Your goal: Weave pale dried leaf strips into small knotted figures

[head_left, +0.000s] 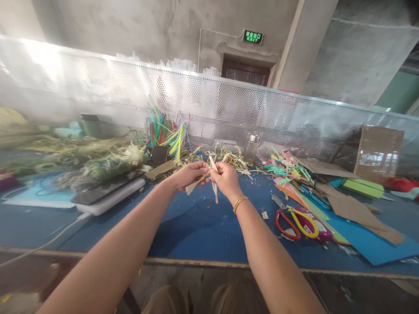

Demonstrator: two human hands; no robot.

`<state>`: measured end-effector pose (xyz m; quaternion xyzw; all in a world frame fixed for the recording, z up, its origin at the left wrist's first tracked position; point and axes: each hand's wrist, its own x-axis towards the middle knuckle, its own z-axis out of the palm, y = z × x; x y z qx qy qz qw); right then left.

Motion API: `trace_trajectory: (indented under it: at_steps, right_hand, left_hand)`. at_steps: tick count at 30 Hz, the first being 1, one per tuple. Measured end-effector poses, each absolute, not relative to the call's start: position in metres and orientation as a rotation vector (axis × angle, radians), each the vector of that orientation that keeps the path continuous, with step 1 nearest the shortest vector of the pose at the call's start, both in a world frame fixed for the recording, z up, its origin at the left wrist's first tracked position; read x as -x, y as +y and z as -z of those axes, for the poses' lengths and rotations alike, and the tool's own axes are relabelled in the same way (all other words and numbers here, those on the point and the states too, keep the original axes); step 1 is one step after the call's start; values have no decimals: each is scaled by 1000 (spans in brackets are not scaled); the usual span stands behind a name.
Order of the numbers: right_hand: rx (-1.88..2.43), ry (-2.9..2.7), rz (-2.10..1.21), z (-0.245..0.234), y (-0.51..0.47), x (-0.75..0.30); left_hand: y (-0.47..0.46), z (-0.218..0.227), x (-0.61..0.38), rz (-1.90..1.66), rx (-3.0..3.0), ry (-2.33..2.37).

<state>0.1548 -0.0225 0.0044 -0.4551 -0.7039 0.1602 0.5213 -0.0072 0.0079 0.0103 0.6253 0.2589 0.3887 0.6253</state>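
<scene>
At the frame's centre, above the blue table (203, 233), the left hand (190, 175) and right hand (225, 178) each pinch pale strips (214, 164) at the fingertips, presumably to steady them where they meet. Scissors (296, 213) lie lower right, apart from both hands, probably for easy reach.

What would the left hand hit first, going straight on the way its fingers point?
Past the pale husk-like strips that the left hand pinches, most likely the right hand, close by; whether the two hands already touch is unclear.
</scene>
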Motion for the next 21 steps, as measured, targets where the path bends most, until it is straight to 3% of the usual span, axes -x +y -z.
trace_trajectory:
  at_steps: [12,21]
  right_hand:
    - [1029,-1543,-559,-5,-27,-144]
    - [1111,-1570,-447,-3,-25,-146]
  left_hand:
    - [9,-14,9,-976,-1436,655]
    - [13,-12,9,-940,-1401,705]
